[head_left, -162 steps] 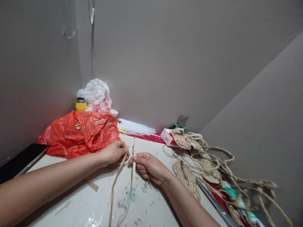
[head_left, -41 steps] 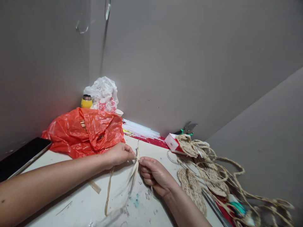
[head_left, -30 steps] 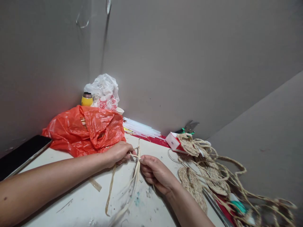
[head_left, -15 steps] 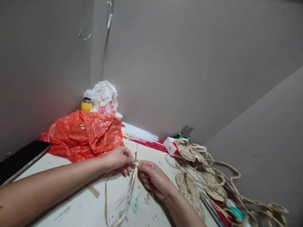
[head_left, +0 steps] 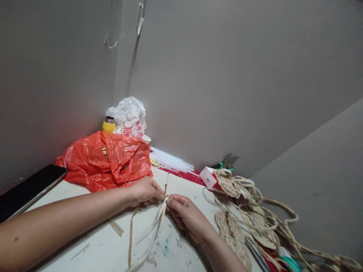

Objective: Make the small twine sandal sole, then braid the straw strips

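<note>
Pale, flat fibre strands meet at a small knot-like crossing between my two hands. My left hand pinches the strands at that crossing from the left, its fingertips pressed together. From the right, my right hand pinches the same strands between thumb and forefinger, its other fingers curled under. A short twisted end sticks up above the fingertips. Loose tails hang down toward the near edge, one long strand falling under my left wrist. The fingers hide part of the crossing.
A red plastic bag and a black phone lie left on the white table. Glue sticks rest along the wall. Braided cord coils, a small box and green-handled pliers are at right.
The whole view has shifted slightly, so things sit a little further right. My left fingers have closed in at the crossing. Both hands keep their pinch on the strands.
</note>
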The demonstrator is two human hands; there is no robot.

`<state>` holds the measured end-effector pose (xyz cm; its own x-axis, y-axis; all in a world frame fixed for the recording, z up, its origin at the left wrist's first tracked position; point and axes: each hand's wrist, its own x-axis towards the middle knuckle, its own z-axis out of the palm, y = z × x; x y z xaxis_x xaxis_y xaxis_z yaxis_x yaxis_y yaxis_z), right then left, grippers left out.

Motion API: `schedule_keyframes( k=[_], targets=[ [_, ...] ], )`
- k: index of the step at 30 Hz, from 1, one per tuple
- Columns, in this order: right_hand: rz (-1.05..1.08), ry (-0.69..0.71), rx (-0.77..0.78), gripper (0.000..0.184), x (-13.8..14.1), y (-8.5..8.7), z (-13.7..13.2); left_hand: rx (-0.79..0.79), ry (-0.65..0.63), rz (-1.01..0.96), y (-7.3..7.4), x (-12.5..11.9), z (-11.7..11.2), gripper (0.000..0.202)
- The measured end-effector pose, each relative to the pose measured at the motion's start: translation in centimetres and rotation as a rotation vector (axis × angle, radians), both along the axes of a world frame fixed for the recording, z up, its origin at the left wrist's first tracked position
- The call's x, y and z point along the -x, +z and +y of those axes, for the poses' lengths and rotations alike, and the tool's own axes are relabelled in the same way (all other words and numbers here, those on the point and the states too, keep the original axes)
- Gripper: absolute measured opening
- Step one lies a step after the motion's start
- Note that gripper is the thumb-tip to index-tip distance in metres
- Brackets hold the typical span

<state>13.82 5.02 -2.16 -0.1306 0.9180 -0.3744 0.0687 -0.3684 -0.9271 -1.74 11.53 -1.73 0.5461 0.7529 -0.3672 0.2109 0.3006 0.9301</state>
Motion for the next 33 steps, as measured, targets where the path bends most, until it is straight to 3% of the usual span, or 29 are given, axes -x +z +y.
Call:
schedule_keyframes(
  k=[6, 13, 24, 33],
  targets=[
    [-0.123, -0.042, -0.029, 0.040, 0.5, -0.3, 0.1, -0.059, -0.044, 0.072, 0.5, -0.1, 0.6, 0.003],
    [0.214, -0.017, 0.131, 0.034, 0.4, 0.2, 0.4, -0.207, -0.050, 0.209, 2.3, -0.4, 0.9, 0.004],
    [0.120, -0.168, 0.080, 0.020, 1.6, 0.1, 0.5, -0.358, -0.112, 0.394, 2.9, -0.9, 0.8, 0.005],
    [0.368, -0.136, 0.169, 0.010, 0.9, 0.6, 0.6, -0.405, -0.106, 0.469, 3.8, -2.3, -0.3, 0.007]
  ],
)
